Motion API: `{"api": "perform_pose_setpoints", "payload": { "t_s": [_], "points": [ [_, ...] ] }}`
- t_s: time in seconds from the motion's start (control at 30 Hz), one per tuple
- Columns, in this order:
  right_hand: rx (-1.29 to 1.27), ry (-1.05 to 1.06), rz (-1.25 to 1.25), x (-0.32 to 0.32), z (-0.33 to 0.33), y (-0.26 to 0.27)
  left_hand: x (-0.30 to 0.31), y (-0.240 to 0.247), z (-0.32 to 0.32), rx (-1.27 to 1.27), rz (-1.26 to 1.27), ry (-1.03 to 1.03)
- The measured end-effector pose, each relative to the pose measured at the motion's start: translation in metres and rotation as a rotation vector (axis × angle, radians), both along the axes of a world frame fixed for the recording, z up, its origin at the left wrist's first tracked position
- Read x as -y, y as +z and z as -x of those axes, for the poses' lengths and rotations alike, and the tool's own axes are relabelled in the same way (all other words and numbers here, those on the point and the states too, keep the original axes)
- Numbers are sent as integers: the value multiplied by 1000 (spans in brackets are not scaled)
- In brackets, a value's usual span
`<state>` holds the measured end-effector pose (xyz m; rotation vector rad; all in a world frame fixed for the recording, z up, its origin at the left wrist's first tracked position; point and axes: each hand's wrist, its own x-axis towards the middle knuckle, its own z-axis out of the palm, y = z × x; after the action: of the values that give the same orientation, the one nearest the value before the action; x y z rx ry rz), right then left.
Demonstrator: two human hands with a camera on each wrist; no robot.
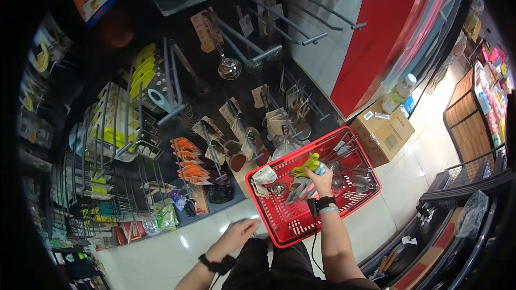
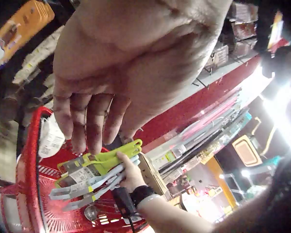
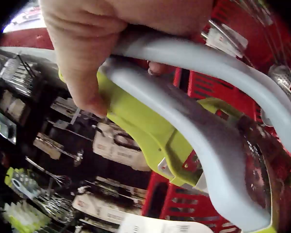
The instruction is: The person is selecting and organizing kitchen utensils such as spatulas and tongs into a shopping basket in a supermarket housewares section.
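My right hand (image 1: 321,181) grips a bundle of lime-green and grey handled utensils (image 1: 305,169) just above a red shopping basket (image 1: 355,201) on the floor. In the right wrist view the fingers of my right hand (image 3: 87,58) curl round a grey handle (image 3: 203,121) and a green one (image 3: 136,126). The basket holds several metal ladles and tagged tools. My left hand (image 1: 236,234) hovers by the basket's near corner, holding nothing. The left wrist view shows my left hand (image 2: 92,126) with straight fingers above the utensils (image 2: 102,162) and the basket rim (image 2: 31,165).
A dark wall rack with hooks of kitchen tools fills the left: ladles (image 1: 228,67), orange tools (image 1: 188,166), yellow-green items (image 1: 141,70). A cardboard box (image 1: 382,131) with a bottle (image 1: 400,92) on it stands beyond the basket. Low shelves with pans (image 1: 408,247) run along the right.
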<state>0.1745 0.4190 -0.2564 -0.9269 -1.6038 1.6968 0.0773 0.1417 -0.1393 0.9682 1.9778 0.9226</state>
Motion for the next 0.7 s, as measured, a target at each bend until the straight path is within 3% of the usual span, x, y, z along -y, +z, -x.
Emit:
{"api": "perform_pose_setpoints", "payload": {
  "t_s": [0.17, 0.23, 0.27, 0.3, 0.43, 0.5, 0.63, 0.7],
  "points": [
    [79, 136, -240, 12, -17, 70, -106, 10, 2, -129, -339, 54],
    [3, 162, -196, 26, -20, 101, -136, 7, 0, -131, -641, 33],
    [-30, 154, -196, 31, -21, 112, -141, 7, -4, 121, -594, 32],
    [-7, 159, -251, 31, -23, 112, -143, 7, -10, 376, -545, 24],
    [-42, 179, -159, 47, -30, 140, -138, 15, -20, 308, -655, 175],
    [-61, 171, -158, 60, -31, 164, -124, 50, -17, 487, -708, 277],
    [-64, 135, -223, 67, -38, 164, -100, 62, 16, 540, -874, 571],
    [-114, 98, -210, 71, -41, 170, -80, 70, 38, 451, -904, 690]
  ]
}}
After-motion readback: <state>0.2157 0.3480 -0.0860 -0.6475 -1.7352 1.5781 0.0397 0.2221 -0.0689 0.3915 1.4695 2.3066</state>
